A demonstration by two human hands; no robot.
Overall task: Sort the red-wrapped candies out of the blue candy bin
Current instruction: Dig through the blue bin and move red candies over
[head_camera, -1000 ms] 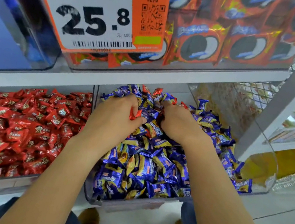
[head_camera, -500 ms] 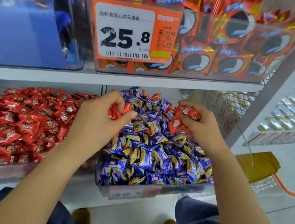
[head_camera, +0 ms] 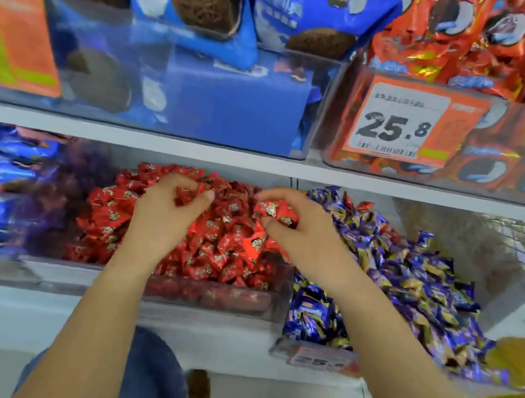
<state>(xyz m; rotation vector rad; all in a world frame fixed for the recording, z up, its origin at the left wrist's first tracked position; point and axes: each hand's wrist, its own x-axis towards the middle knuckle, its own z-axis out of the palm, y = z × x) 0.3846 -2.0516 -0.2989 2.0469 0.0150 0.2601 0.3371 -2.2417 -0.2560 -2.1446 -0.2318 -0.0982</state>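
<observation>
- Where both hands hover, two clear bins sit side by side: red candy bin [head_camera: 170, 287] and blue candy bin [head_camera: 311, 353]
- Left hand [head_camera: 161, 213] is curled around red-wrapped candies [head_camera: 190, 195]
- Right hand [head_camera: 297, 229] pinches another bunch [head_camera: 278, 212], above the red pile
- One orange price tag [head_camera: 402, 121] overhead

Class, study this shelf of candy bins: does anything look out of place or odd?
Yes. A few red-wrapped candies still show at the back of the blue candy bin, among the blue and gold wrappers. Both hands, left hand and right hand, hold red candies over the red candy bin.
</observation>
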